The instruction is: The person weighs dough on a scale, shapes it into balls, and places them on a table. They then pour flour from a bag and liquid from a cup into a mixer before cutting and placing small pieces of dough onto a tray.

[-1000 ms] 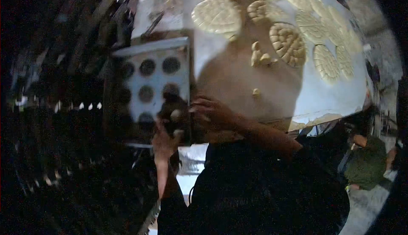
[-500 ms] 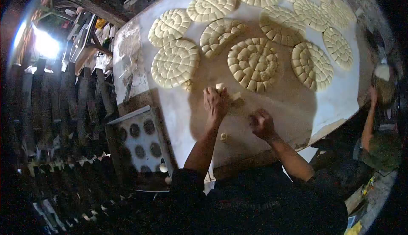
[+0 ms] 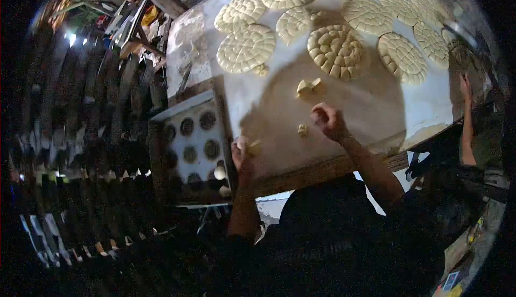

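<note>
My left hand (image 3: 241, 153) is at the table's near left edge, beside the tray, its fingers closed around a pale dough piece (image 3: 253, 147). My right hand (image 3: 329, 121) is over the middle of the near table, fingers curled; what they hold, if anything, is hidden. Just left of it lies a small dough lump (image 3: 302, 130), and above it a larger cluster of dough pieces (image 3: 308, 88). Beyond, a round of cut dough (image 3: 336, 52) sits in shadow, with another round (image 3: 246, 48) at the left.
Several more cut dough rounds (image 3: 402, 58) cover the far table (image 3: 212, 60). A tray (image 3: 180, 111) with dark round marks and pale dough balls (image 3: 220, 173) stands at the left. Another person's arm (image 3: 467, 120) reaches in at the right.
My left hand has moved back toward me and left, from the dough cluster to beside the tray. My right hand remains over the near table. The camera view has shifted.
</note>
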Motion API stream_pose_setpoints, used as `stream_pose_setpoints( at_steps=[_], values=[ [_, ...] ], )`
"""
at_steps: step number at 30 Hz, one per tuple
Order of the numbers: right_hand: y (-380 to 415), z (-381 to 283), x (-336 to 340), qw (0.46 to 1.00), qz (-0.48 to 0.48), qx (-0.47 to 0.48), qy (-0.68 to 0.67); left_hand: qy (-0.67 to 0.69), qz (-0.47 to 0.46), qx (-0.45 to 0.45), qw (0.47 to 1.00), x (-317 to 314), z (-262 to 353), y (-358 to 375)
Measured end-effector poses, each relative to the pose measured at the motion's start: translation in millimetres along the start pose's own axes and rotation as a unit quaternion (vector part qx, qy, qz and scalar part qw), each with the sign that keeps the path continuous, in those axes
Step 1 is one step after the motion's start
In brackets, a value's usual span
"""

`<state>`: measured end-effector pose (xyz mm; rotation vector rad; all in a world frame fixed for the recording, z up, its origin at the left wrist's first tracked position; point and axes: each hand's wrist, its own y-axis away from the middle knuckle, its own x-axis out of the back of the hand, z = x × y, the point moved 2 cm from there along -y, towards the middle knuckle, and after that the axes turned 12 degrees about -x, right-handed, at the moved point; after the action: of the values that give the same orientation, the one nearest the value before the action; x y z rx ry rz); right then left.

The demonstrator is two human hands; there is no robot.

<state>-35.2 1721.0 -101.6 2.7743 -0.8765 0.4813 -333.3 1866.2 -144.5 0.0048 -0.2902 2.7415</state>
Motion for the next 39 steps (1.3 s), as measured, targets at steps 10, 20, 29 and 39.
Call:
stream_pose_setpoints(
  at_steps=[10, 20, 29, 39],
  values=[
    [103, -24, -53, 0.976, 0.017, -0.119, -0.183, -0.077, -0.004, -0.085, 0.993, -16, 69, 56],
    [76, 81, 125, 0.893, 0.141, 0.145, 0.401, -0.479, -0.351, -0.227, 0.772, -1, -36, 20],
    [32, 72, 53, 0.996, 0.049, 0.020, 0.074, -0.465, -0.262, -0.170, 0.829, -127, 21, 22],
    [-39, 43, 107, 0.956, 0.135, 0.017, 0.260, -0.549, -0.205, -0.020, 0.810, -96, -16, -42]
  ],
)
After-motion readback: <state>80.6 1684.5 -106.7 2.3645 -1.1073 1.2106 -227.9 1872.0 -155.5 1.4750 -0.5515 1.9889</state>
